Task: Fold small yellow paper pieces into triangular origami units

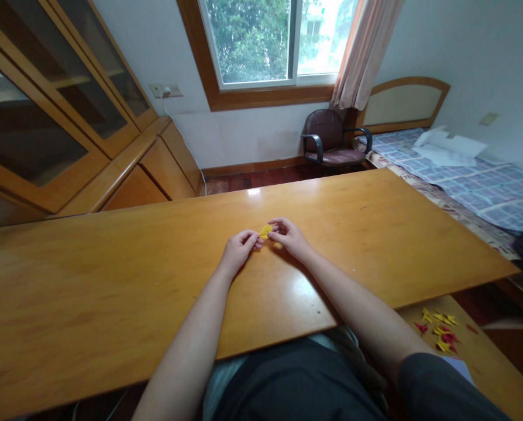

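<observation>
A small folded piece of yellow paper (265, 231) is held just above the wooden table (112, 280), near its middle. My left hand (238, 249) pinches its left end with curled fingers. My right hand (288, 235) pinches its right end, fingers bent over it. Both forearms reach forward from the near table edge. Most of the paper is hidden between the fingertips.
Several small folded red and yellow paper pieces (439, 330) lie on a lower wooden surface at the right. A dark office chair (329, 140) stands under the window. A bed (472, 181) runs along the right. Glass-fronted cabinets (55, 111) line the left wall.
</observation>
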`<action>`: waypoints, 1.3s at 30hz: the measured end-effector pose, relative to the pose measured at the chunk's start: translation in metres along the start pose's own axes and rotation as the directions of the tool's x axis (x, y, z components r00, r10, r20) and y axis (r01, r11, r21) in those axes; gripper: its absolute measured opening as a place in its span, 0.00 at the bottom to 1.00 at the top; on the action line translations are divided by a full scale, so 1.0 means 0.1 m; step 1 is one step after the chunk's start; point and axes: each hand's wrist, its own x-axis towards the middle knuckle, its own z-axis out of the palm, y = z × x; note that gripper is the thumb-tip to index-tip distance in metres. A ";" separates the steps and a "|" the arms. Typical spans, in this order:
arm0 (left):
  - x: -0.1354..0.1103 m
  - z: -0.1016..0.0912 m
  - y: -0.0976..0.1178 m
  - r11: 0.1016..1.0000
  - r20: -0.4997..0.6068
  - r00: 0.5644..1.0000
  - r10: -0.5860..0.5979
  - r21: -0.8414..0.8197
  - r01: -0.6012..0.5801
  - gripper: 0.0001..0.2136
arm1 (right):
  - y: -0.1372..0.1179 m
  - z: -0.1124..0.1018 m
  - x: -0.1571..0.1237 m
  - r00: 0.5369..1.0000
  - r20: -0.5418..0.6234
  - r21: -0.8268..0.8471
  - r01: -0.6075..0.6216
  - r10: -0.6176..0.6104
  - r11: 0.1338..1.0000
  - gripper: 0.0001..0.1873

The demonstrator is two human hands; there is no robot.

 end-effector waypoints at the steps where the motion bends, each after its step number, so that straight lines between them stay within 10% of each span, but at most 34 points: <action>1: 0.00 0.00 0.01 1.000 0.004 1.000 0.001 0.008 -0.001 0.15 | 0.00 0.00 0.00 1.000 0.000 0.007 -0.004 0.004 1.000 0.20; 39: -0.03 0.00 0.09 0.999 0.043 0.999 0.000 0.048 -0.002 0.13 | -0.08 0.02 -0.02 0.997 0.017 -0.024 -0.075 0.076 0.997 0.15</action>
